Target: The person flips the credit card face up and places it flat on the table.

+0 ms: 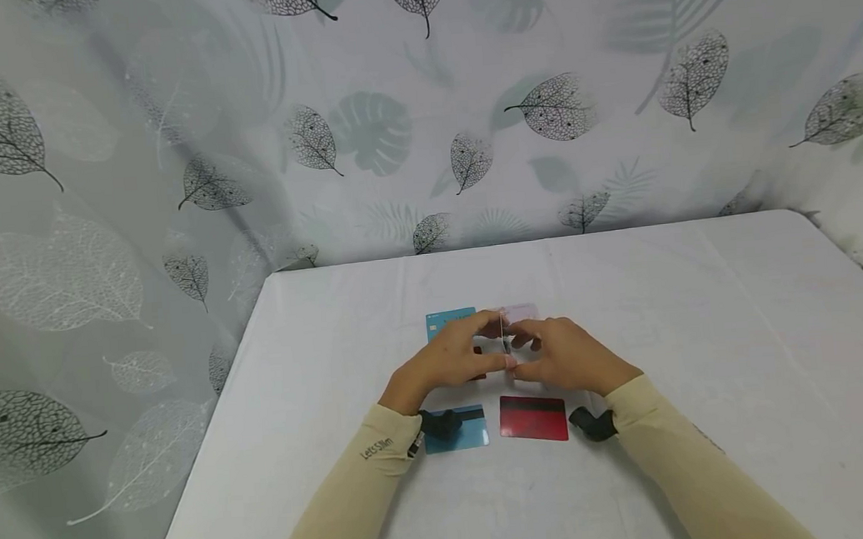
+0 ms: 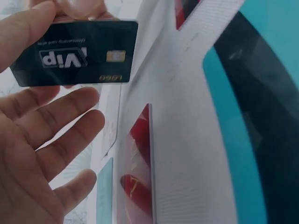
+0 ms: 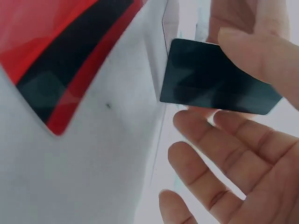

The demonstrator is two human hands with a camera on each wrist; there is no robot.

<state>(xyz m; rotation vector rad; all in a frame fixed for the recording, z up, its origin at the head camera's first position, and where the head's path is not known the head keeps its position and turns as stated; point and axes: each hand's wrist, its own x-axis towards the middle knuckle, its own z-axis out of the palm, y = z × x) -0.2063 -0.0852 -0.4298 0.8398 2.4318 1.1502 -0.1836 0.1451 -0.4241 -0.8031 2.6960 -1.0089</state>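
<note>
A dark card [image 2: 96,72], printed with "Vip" and a gold chip, stands upright on edge between both hands above the table. My left hand [image 1: 456,353] pinches it from the left, its other fingers spread in the left wrist view. From the right, my right hand [image 1: 569,356] pinches the same card, whose plain dark back [image 3: 201,74] faces the right wrist view. Beneath the left wrist lies a light-blue card [image 1: 467,438] with a dark stripe. Beside it is a red card [image 1: 533,425], also striped.
Behind the hands lie another blue card [image 1: 446,318] and a pale pinkish card [image 1: 520,311]. A red card [image 1: 480,375] is mostly hidden by the left hand. The white table [image 1: 345,326] meets a leaf-patterned curtain [image 1: 392,139] at the back.
</note>
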